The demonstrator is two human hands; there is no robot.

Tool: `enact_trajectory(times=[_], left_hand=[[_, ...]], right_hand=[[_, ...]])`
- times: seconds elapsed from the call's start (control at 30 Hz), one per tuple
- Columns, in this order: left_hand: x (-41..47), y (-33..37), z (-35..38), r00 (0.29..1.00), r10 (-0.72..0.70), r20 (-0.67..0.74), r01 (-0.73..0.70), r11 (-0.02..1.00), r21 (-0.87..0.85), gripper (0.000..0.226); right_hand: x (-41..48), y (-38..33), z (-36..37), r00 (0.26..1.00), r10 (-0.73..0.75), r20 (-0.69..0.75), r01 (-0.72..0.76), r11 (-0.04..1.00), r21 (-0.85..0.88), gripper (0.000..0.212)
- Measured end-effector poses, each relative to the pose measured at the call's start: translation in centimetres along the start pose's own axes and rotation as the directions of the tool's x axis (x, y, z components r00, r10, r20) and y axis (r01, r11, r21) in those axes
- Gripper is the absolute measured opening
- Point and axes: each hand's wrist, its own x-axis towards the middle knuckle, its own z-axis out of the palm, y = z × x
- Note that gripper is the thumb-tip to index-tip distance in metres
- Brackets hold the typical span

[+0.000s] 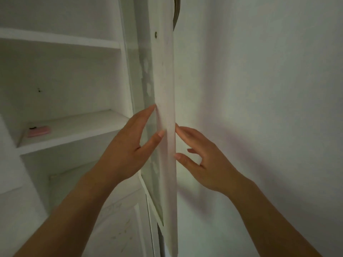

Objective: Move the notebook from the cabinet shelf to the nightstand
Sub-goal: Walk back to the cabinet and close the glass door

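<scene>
White cabinet door (167,127) with frosted glass pane, white shelves (74,130), pink notebook (39,131) with a black mark, plain white wall (259,89)

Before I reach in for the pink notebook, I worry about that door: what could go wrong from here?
The cabinet door stands edge-on between the left hand and the right hand; if it swings shut, fingers could be pinched against the frame. The notebook lies far left on the shelf, so letting go to reach may let the door drift into the arm. The dim light could also spoil the grasp.
</scene>
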Motion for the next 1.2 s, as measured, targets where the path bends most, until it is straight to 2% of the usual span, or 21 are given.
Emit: enact_trajectory(times=[0.23, 0.4, 0.53, 0.7, 0.87, 1.1, 1.2], left_hand=[[-1.8, -1.7, -5.4, 0.992, -0.049, -0.112, 0.054, 0.998, 0.040, 0.060], [-3.0, -2.9, -8.2, 0.995, -0.036, -0.098, 0.043, 0.997, 0.064, 0.050], [-4.0, -4.2, -10.0, 0.992, -0.064, -0.111, 0.073, 0.994, 0.082, 0.052], [-5.1, -6.1, -13.1, 0.984, -0.082, -0.158, 0.103, 0.986, 0.133, 0.054], [-5.5, -7.6, -16.6, 0.965, -0.092, -0.246, 0.143, 0.970, 0.198, 0.058], [-4.8, -12.9, -19.7, 0.933, -0.228, -0.278, 0.300, 0.919, 0.255, 0.072], [-4.5, -15.0, -20.7, 0.931, -0.237, -0.276, 0.310, 0.915, 0.258, 0.073]], right_hand=[[2.0, -2.6, 4.6, 0.995, -0.098, 0.028, 0.094, 0.989, 0.118, 0.061], [4.0, -3.9, 7.2, 0.991, -0.117, 0.060, 0.107, 0.983, 0.151, 0.069], [5.0, -5.0, 9.3, 0.987, -0.130, 0.092, 0.114, 0.981, 0.155, 0.072], [6.6, -6.8, 12.8, 0.986, -0.149, 0.074, 0.141, 0.985, 0.103, 0.072], [9.3, -8.8, 17.0, 0.982, -0.176, 0.070, 0.178, 0.984, -0.019, 0.073], [16.0, -10.3, 20.2, 0.975, -0.223, 0.004, 0.223, 0.974, -0.031, 0.088], [18.2, -10.9, 21.6, 0.967, -0.256, 0.007, 0.256, 0.966, -0.044, 0.094]])
